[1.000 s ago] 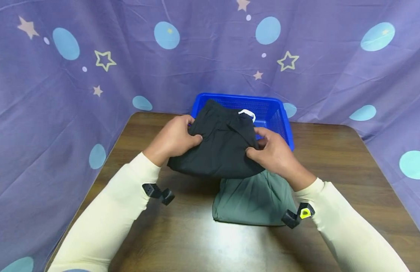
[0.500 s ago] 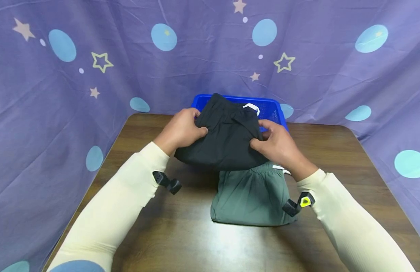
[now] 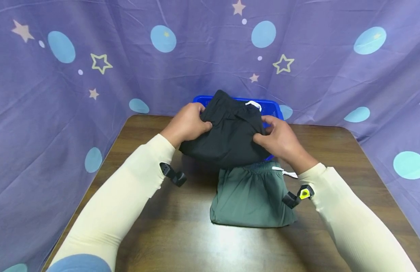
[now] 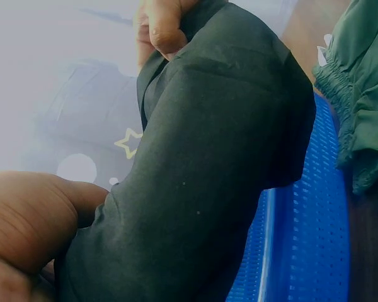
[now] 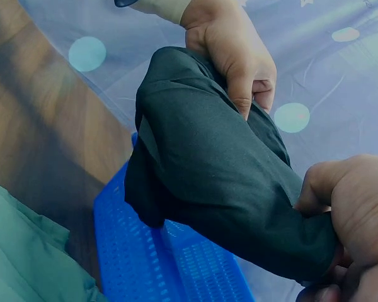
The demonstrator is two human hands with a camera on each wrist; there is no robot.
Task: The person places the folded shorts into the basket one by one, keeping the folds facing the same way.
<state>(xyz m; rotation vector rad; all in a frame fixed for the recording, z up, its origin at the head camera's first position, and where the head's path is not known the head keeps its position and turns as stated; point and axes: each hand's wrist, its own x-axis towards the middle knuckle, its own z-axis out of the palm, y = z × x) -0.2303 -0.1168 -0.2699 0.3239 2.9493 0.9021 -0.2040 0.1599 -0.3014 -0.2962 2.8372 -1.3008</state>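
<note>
Black garment over the basket

I see it farther forward than a second ago, baring the drawstring of the green garment on the counter. I read that as the carry reaching the basket, with no release yet. My left hand pinches one side, my right hand the other, the black garment slung between them

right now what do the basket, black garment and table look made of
Basket: probably plastic, slightly glossy, with small regular holes. Black garment: likely thin woven fabric, matt, softly creased. Table: wood or wood-look laminate, satin, with brown grain and a bright reflection.
</note>
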